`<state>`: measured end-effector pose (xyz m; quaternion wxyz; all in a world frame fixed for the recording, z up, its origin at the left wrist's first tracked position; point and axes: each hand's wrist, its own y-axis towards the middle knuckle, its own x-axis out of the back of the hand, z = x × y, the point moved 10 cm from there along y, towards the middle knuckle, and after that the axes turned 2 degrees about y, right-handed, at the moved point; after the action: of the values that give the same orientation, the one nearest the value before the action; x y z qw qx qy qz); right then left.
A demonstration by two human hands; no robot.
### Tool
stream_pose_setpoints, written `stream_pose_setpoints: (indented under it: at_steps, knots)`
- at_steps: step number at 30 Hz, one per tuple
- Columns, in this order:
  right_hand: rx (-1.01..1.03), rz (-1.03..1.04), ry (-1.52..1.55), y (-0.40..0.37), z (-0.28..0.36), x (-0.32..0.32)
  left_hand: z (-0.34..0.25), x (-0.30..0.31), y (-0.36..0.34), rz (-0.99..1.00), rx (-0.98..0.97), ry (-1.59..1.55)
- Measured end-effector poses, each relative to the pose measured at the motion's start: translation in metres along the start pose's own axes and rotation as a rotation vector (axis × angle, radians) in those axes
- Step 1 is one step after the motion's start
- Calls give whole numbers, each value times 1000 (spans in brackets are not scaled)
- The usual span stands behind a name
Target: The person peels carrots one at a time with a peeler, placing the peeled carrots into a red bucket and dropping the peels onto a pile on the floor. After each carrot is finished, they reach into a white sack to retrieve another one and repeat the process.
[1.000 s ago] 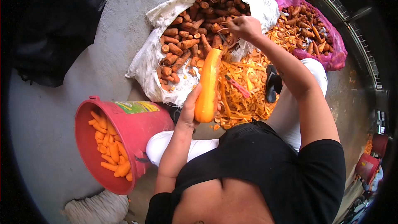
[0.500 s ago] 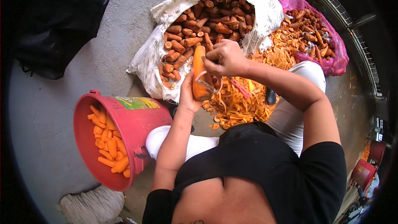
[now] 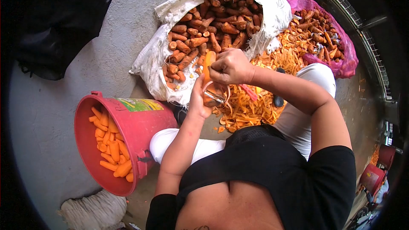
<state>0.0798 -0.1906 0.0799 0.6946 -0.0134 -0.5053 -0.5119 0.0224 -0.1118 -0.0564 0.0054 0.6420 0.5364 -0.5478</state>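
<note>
My left hand [image 3: 199,99] is closed around the lower part of a carrot [image 3: 208,62], its bright orange top pointing up and away from me. Gripped in my right hand [image 3: 232,67] is a peeler [image 3: 214,95], whose metal blade lies against the lower end of the carrot. A thin curl of peel [image 3: 228,96] hangs at the blade. My right fingers hide most of the peeler's handle and the middle of the carrot. Below my hands lies a heap of carrot peelings [image 3: 245,113].
A white sack [image 3: 266,2] of unpeeled carrots [image 3: 183,47] lies open ahead. At the left, a tilted red bucket [image 3: 149,117] holds peeled carrots [image 3: 114,150]. A pink sack [image 3: 349,61] stands at the back right, and black plastic [image 3: 64,25] lies on the floor.
My right hand has moved slightly down towards me with the peeler, whose blade now sits lower on the carrot. The carrot has tilted a little in my left hand.
</note>
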Motion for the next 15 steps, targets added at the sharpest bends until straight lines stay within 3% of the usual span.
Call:
stream_pose_setpoints:
  at_steps: [3, 5, 7, 8, 11, 13, 14, 15]
  knots:
    - [-139, 31, -42, 3, -25, 5, -10, -9, -13, 20, -116, 145]
    - [-302, 80, -49, 4, -63, 10, 2, -10, -17, 91, -51, 152]
    - [-317, 6, -131, 2, -75, 21, 8, -28, -27, 203, -21, 184]
    - [-298, -4, -143, 1, -77, 22, 10, -25, -28, 165, -9, 174]
    - [-490, 157, -87, -3, -94, 16, 8, -20, -26, 205, -34, 232]
    - [-372, -25, -235, 3, -99, 38, 11, -13, -24, 214, -3, 260]
    - [-399, -15, -266, 0, -108, 41, 14, -11, -24, 218, 11, 271]
    - [-554, 69, -203, -6, -136, 40, 14, -18, -29, 248, 0, 264]
